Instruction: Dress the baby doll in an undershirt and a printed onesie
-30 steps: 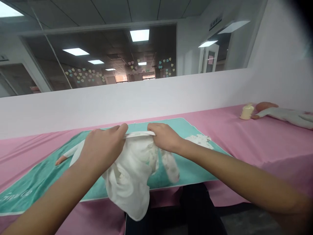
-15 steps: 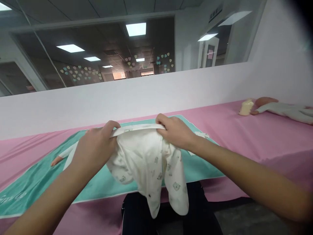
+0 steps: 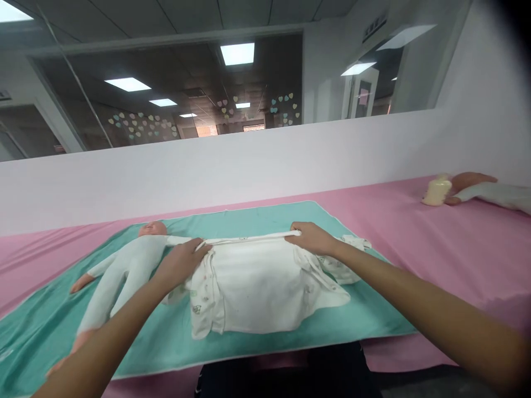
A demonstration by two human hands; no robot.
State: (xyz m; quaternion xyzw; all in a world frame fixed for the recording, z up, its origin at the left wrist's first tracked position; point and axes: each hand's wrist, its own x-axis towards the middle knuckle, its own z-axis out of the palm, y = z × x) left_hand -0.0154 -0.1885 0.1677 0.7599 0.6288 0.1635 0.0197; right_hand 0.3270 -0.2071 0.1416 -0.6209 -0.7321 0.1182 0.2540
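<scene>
A white baby garment (image 3: 257, 284) with small printed figures is stretched between my two hands, its lower part on or just over the teal towel (image 3: 166, 342). My left hand (image 3: 182, 262) is closed on the garment's upper left edge. The upper right edge is pinched in my right hand (image 3: 313, 239). Left of the garment lies a baby doll (image 3: 135, 257) in a white body, on its back on the towel; my left arm hides part of it. Another printed white cloth (image 3: 348, 260) lies partly behind my right hand.
The towel is spread over a pink-covered table (image 3: 415, 237). Toward the right back stand a cream bottle (image 3: 437, 190) and a second doll (image 3: 493, 190). A white wall (image 3: 232, 171) with a window above it bounds the far side.
My hands have lowered the garment from hanging in the air to the towel and drawn it wider. Its hanging legs no longer show, and more of the doll is visible.
</scene>
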